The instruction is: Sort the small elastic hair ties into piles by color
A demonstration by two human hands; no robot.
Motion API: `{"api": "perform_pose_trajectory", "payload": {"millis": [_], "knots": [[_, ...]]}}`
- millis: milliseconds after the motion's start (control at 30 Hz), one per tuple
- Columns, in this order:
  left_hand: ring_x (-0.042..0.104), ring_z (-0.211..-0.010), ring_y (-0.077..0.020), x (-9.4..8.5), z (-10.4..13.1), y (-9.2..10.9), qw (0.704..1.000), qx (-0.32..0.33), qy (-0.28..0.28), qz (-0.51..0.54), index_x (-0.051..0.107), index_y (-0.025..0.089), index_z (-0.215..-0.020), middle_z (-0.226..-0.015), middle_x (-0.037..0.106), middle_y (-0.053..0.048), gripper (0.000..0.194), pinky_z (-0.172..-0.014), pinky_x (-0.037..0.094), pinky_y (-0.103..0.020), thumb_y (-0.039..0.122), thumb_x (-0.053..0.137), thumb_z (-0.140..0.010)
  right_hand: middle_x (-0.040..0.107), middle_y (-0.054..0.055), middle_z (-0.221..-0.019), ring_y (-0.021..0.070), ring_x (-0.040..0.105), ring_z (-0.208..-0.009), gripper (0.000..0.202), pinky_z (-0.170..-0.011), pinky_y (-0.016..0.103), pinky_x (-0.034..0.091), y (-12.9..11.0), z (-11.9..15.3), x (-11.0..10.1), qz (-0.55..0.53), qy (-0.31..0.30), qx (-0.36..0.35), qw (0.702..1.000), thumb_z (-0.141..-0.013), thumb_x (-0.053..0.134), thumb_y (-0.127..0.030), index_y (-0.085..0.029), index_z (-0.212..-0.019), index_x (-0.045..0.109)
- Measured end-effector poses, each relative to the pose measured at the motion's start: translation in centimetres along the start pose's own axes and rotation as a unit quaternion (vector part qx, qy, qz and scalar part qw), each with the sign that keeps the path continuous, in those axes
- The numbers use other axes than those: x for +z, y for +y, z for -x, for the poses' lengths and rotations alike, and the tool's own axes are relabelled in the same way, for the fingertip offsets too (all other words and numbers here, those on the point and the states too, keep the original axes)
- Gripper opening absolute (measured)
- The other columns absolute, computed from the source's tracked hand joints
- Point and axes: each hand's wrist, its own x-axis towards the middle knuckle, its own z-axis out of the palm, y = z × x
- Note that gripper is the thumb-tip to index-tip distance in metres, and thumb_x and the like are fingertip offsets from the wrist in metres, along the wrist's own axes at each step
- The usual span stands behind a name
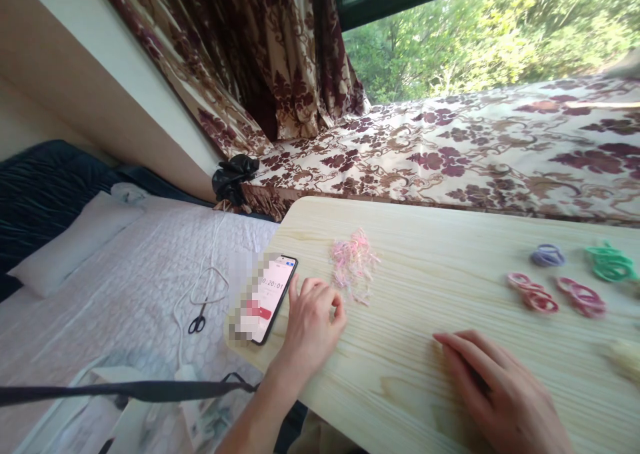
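My left hand [314, 315] rests at the table's left side, beside a phone [273, 301] with a timer on its screen. Its fingers are loosely curled and partly apart, with a small gap between finger and thumb, and no object shows in them. Just beyond it lies a loose pile of small pink and pale elastic hair bands [354, 261]. Over the front right of the table, my right hand [493, 381] has its fingers extended and close together, holding nothing visible. Groups of purple [547, 255], red [533, 293], pink [581, 297] and green hair ties [611, 262] lie beyond it.
A blurred cream item [625, 359] is at the right edge of the wooden table [400, 347]. Left of the table, a bed [135, 261] holds scissors [198, 322] and a white cable [180, 307]. A floral-covered window ledge [440, 147] runs behind the table.
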Motion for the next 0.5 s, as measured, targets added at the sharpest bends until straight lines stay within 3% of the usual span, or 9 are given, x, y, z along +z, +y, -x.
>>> {"api": "perform_pose_trajectory", "payload": {"millis": [233,500], "knots": [[0.061,-0.089,-0.0177,0.9,-0.3,1.0,0.994,0.004,0.057,0.089,0.056,0.021,-0.071,-0.079,0.063,0.001,0.02,-0.11,0.033,-0.051,0.003,0.055,-0.079,0.072,0.001,-0.084,0.013,0.069,-0.072,0.023,-0.064,0.022,0.053,0.3,0.4,0.3,0.004,0.01,0.011,1.0,-0.094,0.048,-0.034,-0.025,-0.093,0.07],[0.059,-0.102,-0.023,3.3,0.9,4.5,0.981,0.126,0.014,0.144,0.06,0.023,-0.079,-0.079,0.068,0.002,0.021,-0.11,0.029,-0.058,0.005,0.052,-0.085,0.07,0.002,-0.079,0.0124,0.067,-0.07,0.027,-0.064,0.022,0.052,-0.3,0.4,0.4,0.016,-0.008,0.045,0.999,-0.097,0.043,-0.028,-0.023,-0.09,0.069]]}}
